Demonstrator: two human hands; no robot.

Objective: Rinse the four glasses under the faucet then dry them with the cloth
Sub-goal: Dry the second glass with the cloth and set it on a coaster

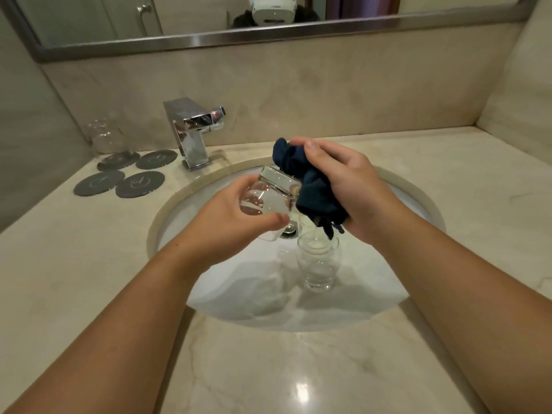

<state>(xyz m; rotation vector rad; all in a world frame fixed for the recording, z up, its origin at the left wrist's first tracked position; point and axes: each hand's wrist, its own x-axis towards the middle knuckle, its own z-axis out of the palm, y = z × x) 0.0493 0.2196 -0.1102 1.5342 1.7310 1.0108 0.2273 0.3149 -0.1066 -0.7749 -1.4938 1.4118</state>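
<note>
My left hand (236, 222) holds a clear glass (268, 194) tilted on its side above the sink basin (239, 282). My right hand (349, 186) grips a bunched dark blue cloth (310, 189), which presses against the mouth of that glass. Below the cloth, two more clear glasses stand upright in the basin: one (318, 264) in front and a second (307, 225) mostly hidden behind it. Another glass (106, 137) stands on a coaster at the back left of the counter. The chrome faucet (192, 130) shows no running water.
Several round dark coasters (140, 184) lie on the marble counter (59, 264) left of the faucet. The drain (289, 228) sits mid-basin. A mirror with a metal frame (209, 40) runs along the wall behind.
</note>
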